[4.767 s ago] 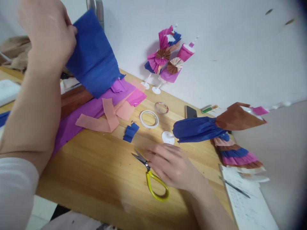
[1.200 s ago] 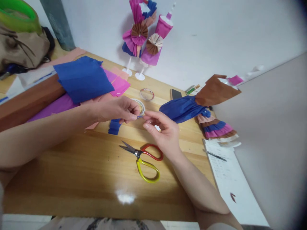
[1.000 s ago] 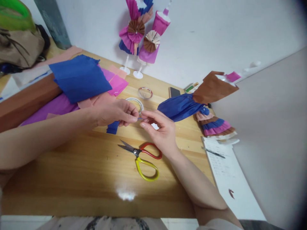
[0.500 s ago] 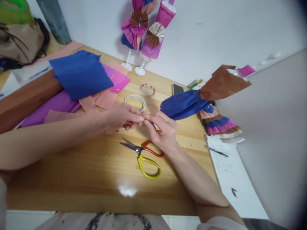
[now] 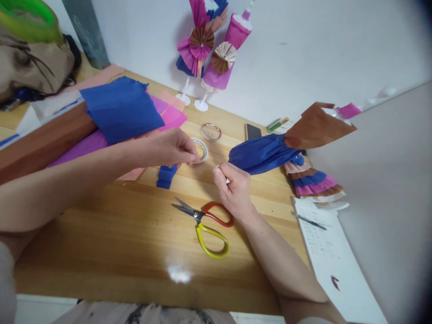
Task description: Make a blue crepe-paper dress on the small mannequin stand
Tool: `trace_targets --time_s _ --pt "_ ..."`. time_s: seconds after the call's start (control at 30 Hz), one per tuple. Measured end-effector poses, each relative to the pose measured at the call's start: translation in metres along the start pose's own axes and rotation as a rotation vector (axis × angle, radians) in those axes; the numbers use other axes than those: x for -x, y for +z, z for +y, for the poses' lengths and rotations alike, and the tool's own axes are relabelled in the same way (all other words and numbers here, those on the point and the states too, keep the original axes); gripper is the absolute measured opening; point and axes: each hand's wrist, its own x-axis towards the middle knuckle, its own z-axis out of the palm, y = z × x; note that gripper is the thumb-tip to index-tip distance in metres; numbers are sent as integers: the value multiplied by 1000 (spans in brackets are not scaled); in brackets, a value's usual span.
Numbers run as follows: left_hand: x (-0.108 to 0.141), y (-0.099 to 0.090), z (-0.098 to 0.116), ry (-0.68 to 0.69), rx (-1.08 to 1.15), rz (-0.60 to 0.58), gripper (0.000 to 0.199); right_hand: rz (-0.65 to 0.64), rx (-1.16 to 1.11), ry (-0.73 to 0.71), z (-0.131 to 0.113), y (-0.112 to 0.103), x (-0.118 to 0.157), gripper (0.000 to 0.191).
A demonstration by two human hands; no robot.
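Note:
My left hand (image 5: 178, 148) is closed in a pinch beside a white tape roll (image 5: 204, 146); whatever is between its fingertips is too small to name. A short way to the right, my right hand (image 5: 233, 185) is curled shut, and a bit of white shows at its thumb and between its fingers. Below my hands lie open scissors (image 5: 197, 216) with one red and one yellow handle. A small blue paper strip (image 5: 166, 176) rests under my left wrist. Right of my right hand lies a doll-like form with a blue gathered skirt (image 5: 259, 153) and brown paper top (image 5: 319, 128).
Coloured paper sheets (image 5: 123, 108) are piled at the left. Behind stand two paper-dressed forms (image 5: 199, 49) on white stands. A second tape roll (image 5: 211, 131), a phone (image 5: 253, 131), a striped paper skirt (image 5: 315, 180), and a written sheet (image 5: 319, 243) with a pen (image 5: 310, 220) lie around.
My hands were together, fingertips meeting; now they are apart, my left hand drawn slightly left and up beside the tape roll. The blue paper strip shows more. The view has shifted slightly.

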Motion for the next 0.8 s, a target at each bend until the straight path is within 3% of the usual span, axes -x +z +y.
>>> trace_targets --time_s 0.13,0.23,0.4,0.6,0.67,0.8 --pt "-2 -15 -7 78 -630 16 21 -54 -34 -27 0 1 0 27" --pt "0 -23 -13 28 -860 -62 23 -73 -61 -15 1 1 1 18" --pt "-1 -20 -23 -2 -1006 -240 21 -80 -54 7 6 3 1 21" --pt "-10 -12 -32 32 -1066 -310 21 -130 24 51 14 4 2 27" --pt "-10 -15 -35 3 -1062 -281 21 -119 34 77 16 5 3 21" --pt "-6 -26 -37 -86 -1076 -85 25 -138 45 92 19 9 5 14"
